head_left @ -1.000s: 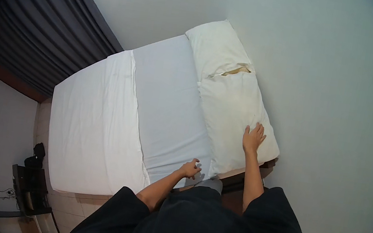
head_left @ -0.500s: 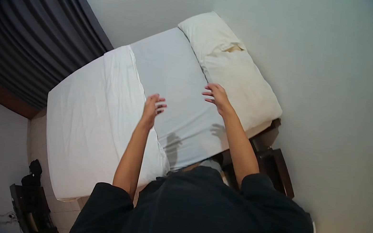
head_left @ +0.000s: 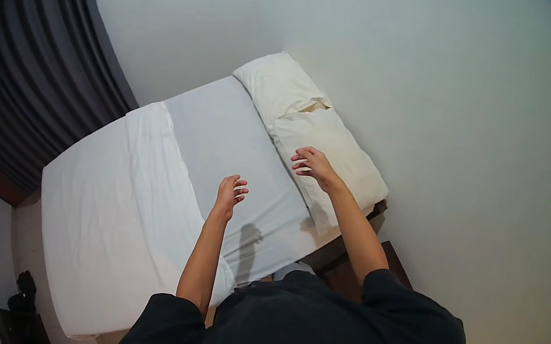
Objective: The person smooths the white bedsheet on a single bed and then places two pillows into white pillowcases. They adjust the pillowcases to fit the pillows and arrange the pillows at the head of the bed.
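Both of my hands are raised over the bed with nothing in them. My left hand has its fingers apart above the bare strip of pale grey bottom sheet. Off to its left, a white top sheet covers the foot part of the bed, its upper edge folded back in a band. My right hand, fingers loosely spread, hovers by the nearer cream pillow. Beyond that lies a second cream pillow; a dark gap shows where the two meet.
Dark grey curtains hang past the bed's left far side. A pale wall runs behind the pillows. Beside the bed head stands a dark brown nightstand. Dark furniture with a black object on it is at lower left.
The bed now sits lower and further left in view. My left hand has shifted slightly right and down; my right hand is now nearer the pillow. Both remain empty.
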A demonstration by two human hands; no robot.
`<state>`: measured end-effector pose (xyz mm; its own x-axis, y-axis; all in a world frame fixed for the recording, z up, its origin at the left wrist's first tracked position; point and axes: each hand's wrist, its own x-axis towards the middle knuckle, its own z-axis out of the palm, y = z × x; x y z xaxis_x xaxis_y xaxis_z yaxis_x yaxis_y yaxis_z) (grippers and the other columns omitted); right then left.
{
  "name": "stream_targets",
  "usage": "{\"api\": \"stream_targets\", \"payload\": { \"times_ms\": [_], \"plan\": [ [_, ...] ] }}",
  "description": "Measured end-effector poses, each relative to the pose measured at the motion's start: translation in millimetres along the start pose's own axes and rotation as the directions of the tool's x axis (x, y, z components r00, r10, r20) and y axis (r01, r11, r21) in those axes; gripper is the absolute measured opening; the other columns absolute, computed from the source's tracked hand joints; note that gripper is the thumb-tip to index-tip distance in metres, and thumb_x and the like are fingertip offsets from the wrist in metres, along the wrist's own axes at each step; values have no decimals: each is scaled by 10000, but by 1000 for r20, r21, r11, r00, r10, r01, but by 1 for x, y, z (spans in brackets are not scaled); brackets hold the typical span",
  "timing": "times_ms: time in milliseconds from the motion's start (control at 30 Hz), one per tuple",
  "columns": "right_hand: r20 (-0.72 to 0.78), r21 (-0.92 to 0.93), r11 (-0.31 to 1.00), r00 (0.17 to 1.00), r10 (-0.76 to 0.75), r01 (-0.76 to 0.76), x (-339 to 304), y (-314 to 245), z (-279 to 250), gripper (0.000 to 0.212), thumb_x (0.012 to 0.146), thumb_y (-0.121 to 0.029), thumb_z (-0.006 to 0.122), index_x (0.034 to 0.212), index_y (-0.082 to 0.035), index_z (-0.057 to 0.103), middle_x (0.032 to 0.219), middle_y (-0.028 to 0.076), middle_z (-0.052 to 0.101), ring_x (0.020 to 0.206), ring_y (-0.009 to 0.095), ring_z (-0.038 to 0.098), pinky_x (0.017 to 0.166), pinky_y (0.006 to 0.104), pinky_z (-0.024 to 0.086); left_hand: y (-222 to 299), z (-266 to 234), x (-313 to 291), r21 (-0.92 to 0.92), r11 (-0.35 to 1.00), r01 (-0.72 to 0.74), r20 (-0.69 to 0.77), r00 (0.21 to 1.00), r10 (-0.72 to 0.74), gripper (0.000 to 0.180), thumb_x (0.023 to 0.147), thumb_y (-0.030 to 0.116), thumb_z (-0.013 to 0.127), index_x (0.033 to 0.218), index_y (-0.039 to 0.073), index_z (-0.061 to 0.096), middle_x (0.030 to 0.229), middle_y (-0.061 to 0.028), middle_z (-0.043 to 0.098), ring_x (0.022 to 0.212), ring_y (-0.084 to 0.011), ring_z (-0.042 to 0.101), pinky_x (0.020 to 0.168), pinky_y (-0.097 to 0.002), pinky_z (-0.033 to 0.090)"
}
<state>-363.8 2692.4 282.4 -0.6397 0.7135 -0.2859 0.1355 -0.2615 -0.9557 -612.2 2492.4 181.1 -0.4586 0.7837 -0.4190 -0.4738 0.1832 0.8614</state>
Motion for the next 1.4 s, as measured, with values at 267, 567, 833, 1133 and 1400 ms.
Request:
{"api": "stream_targets", "payload": {
  "times_ms": [267,567,833,1133,1400],
  "plan": [
    [-156,73,995,985,80,-70,135,6,-92,349,1100,-350,655,1314,-77,617,1258,88,707,985,212,742,803,367,612,-16,72,102,-120,985,125,30,992,-122,585,1151,570,451,1436,73,570,1246,-93,725,1017,-207,695,868,-368,539],
    [-307,110,957,907,289,-267,399,45,-206,454,1081,-367,667,1406,-68,566,1336,97,616,1020,261,822,483,285,410,-50,81,199,-279,956,93,-195,969,-151,700,1163,665,360,1423,48,563,1133,-108,721,899,-200,702,759,-331,551],
    [-324,160,984,938,126,-77,562,126,-199,357,1051,-212,703,1350,-29,633,1140,128,750,808,204,805,462,298,348,-92,44,152,-240,942,236,-466,823,-325,647,1177,638,323,1346,82,607,1120,-78,729,906,-195,697,764,-350,538],
    [-206,159,956,956,-211,245,564,-10,-111,170,1064,-216,745,1136,-115,629,737,-45,500,582,66,451,515,262,381,-99,31,148,-40,951,307,-441,848,-293,462,1177,496,429,1312,92,607,1112,-66,726,885,-164,691,764,-344,528],
    [246,2,741,718,-652,672,367,-231,-41,129,1098,-198,712,1132,-103,632,706,-60,579,602,-1,482,533,251,369,-31,92,157,427,893,-144,-398,857,329,356,1125,271,613,1424,77,596,1265,-101,726,1042,-239,742,863,-395,579]
  ]
}}
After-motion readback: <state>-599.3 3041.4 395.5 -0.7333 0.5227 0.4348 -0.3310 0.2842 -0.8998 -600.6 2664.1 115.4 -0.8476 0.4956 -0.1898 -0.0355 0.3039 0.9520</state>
